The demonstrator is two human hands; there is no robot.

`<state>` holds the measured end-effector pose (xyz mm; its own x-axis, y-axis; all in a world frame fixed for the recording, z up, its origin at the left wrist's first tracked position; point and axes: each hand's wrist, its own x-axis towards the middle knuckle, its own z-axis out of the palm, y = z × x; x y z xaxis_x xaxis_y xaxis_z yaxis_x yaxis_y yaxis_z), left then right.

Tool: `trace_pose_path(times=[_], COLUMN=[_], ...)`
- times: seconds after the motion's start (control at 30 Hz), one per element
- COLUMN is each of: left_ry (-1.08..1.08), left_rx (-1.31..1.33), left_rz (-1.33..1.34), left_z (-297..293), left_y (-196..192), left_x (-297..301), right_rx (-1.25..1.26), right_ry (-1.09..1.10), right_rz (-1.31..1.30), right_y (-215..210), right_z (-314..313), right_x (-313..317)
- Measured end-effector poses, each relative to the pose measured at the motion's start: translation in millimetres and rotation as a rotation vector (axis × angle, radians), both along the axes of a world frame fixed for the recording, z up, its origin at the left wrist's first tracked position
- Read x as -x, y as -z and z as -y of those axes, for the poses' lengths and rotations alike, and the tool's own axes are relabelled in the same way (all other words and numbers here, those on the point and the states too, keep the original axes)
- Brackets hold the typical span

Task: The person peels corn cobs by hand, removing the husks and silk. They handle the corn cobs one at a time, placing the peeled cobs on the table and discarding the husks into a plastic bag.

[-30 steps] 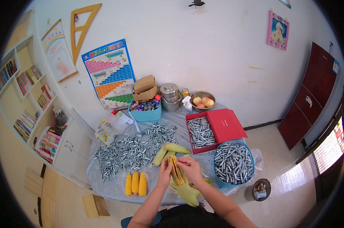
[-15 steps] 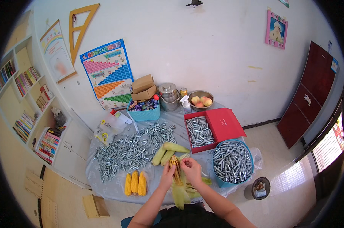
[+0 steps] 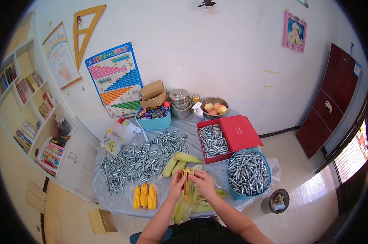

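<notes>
Both my hands hold one ear of corn (image 3: 186, 184) upright over the near edge of the table. My left hand (image 3: 176, 188) grips its left side. My right hand (image 3: 203, 183) pinches the green husk at its top right. Peeled-back husk leaves (image 3: 183, 208) hang below the ear, toward my lap. Three husked yellow cobs (image 3: 144, 196) lie side by side to the left of my hands. Two ears still in their green husks (image 3: 180, 161) lie just beyond my hands.
Several small silver cylinders (image 3: 139, 160) are spread over the grey tablecloth (image 3: 115, 201). More of them fill a red box (image 3: 211, 140) and a blue basket (image 3: 249, 172). At the back stand a teal basket (image 3: 153, 118), metal pots (image 3: 180, 101) and a bowl of fruit (image 3: 214, 107). A small bin (image 3: 277, 201) stands on the floor.
The husk leaves have been pulled further down off the ear. My hands have shifted slightly up the cob, and the camera view has tilted a little.
</notes>
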<state>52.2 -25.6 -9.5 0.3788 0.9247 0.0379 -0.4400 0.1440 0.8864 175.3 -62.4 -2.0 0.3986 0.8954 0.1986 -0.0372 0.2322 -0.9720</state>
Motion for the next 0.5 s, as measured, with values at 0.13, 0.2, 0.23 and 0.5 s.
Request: trace_pose_path(times=[0.13,0.2,0.23,0.5], left_ry=[0.029,0.001,-0.021,-0.144], left_rx=[0.011,0.024,0.009,-0.136], left_rz=[0.019,-0.051,-0.094,-0.166], left_z=[-4,-8,-7,3], left_y=[7,15,18,-11], left_x=[1,2,2,-3], right_rx=[0.031,0.044,0.062,0.165], right_ry=[0.038,0.069,0.087,-0.012], right_rz=[-0.03,-0.054,-0.061,-0.282], right_y=[8,12,13,1], right_z=[1,1,0,4], right_x=[-2,-2,0,12])
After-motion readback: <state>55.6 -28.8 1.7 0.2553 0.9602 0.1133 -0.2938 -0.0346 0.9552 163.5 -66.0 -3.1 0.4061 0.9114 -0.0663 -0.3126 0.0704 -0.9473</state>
